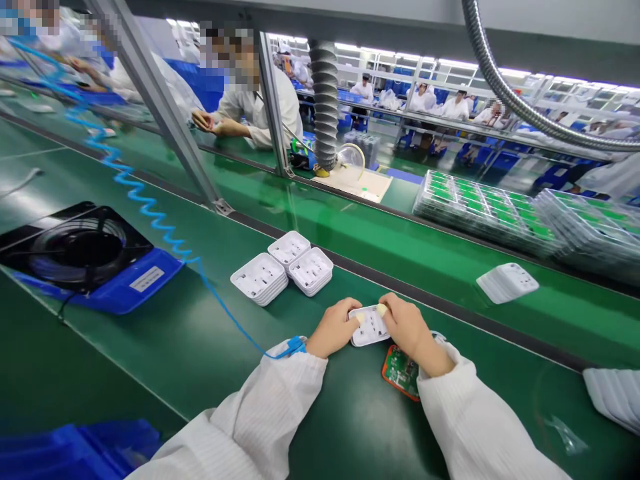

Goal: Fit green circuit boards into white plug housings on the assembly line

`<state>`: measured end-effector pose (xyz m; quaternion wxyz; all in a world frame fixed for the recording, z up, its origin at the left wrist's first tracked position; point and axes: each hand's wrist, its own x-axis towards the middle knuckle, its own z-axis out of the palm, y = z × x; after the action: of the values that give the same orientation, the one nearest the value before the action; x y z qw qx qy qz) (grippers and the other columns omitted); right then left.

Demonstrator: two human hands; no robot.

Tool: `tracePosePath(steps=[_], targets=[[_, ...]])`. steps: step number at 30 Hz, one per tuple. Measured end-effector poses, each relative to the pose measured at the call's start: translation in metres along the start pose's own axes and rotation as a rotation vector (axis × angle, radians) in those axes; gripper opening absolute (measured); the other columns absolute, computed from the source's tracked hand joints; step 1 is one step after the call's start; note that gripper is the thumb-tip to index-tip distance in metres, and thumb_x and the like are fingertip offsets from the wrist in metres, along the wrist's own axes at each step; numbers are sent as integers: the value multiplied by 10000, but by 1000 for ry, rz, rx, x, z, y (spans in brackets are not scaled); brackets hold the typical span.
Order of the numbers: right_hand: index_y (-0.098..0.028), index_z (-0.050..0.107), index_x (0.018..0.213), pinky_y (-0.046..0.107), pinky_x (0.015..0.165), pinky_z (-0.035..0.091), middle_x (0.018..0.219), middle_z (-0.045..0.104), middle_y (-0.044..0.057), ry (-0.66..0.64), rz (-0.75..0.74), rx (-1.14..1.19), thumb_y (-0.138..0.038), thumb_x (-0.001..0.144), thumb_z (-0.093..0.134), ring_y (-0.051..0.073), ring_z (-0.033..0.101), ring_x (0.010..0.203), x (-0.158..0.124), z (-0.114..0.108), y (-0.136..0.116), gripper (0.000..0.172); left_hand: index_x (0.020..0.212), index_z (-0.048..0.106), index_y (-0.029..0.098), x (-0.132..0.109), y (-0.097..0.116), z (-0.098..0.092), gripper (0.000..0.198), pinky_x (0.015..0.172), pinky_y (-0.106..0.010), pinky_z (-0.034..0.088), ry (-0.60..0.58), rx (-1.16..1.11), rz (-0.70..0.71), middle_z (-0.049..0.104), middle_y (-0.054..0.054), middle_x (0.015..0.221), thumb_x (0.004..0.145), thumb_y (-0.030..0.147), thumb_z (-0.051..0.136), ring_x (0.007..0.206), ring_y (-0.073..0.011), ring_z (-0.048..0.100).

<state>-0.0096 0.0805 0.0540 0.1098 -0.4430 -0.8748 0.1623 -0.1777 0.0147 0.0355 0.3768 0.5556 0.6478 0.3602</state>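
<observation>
Between my two hands is a small group of white plastic housings, stacked, their inner sides facing up. My left hand grips the left end, its thumb, covered in a pale finger cot, on the top housing. On the right end, my right hand holds on with a covered thumb too. A green circuit board in an orange frame lies on the bench beneath my right wrist, partly hidden by it. Left of my hands stand three stacks of similar white housings. A blue wrist strap circles my left wrist.
A coiled blue cord runs from the strap to the upper left, past a black fan by a blue tray. Beyond the green conveyor belt are trays of green boards. More white housings sit on the belt. A co-worker sits opposite.
</observation>
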Motion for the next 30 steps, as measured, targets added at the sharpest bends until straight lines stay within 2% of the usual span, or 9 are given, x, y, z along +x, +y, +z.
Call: tracePosePath(steps=[5,8,12,15,17,20,23,26,30], targets=[[-185,552,976,297,721,413,913,619,59,171,11,39,-277,854,410,178,573,787,-7,-19,35,209,899,609,180,1,1,0,251,771,-259,421,-1,50,9,632,-34,944,726,136,432,902,-172,561],[-163,552,1024,344,781,428,984,604,100,359,79,-69,-353,829,436,218,564,873,-6,-46,83,296,906,606,183,2,1,0,251,769,-265,421,-9,53,-3,631,-35,943,753,148,410,898,-173,563],[-83,484,1167,489,898,359,1105,554,192,641,269,-279,-475,725,534,335,489,1049,-5,-86,162,593,905,597,188,0,1,1,238,787,-282,419,-10,87,22,618,-35,941,775,166,399,904,-178,556],[-45,375,1278,529,926,323,1222,477,248,640,438,-305,-503,667,595,384,420,1144,-6,-101,211,795,952,584,189,-3,1,4,236,837,-325,412,18,149,81,598,-51,974,805,213,401,940,-200,537],[-35,303,1325,522,947,308,1280,420,267,596,457,-280,-502,657,617,392,363,1199,-4,-99,232,874,1027,561,175,-4,1,5,269,894,-371,396,64,193,125,576,-74,1043,827,247,396,1004,-225,507],[-48,256,1352,479,966,306,1317,376,264,540,391,-210,-463,671,627,377,322,1231,3,-85,244,880,1135,505,161,-5,0,5,329,956,-412,370,138,217,167,527,-99,1156,841,251,387,1104,-246,456],[-71,229,1371,430,986,307,1332,364,233,578,346,-143,-427,693,611,346,319,1239,11,-68,241,856,1195,456,166,-6,0,3,364,992,-421,352,195,227,197,482,-107,1225,847,242,382,1166,-246,418],[-104,189,1389,412,997,304,1348,341,197,649,354,-101,-433,682,608,324,313,1250,16,-56,234,886,1226,426,164,-8,4,3,386,1015,-422,339,222,237,222,452,-113,1264,849,237,387,1201,-241,393],[-147,207,1378,402,962,335,1319,352,178,653,417,-45,-425,654,616,308,383,1184,22,-53,220,877,1238,415,172,-12,11,2,399,1025,-418,341,240,251,260,431,-112,1292,842,219,399,1222,-238,384]])
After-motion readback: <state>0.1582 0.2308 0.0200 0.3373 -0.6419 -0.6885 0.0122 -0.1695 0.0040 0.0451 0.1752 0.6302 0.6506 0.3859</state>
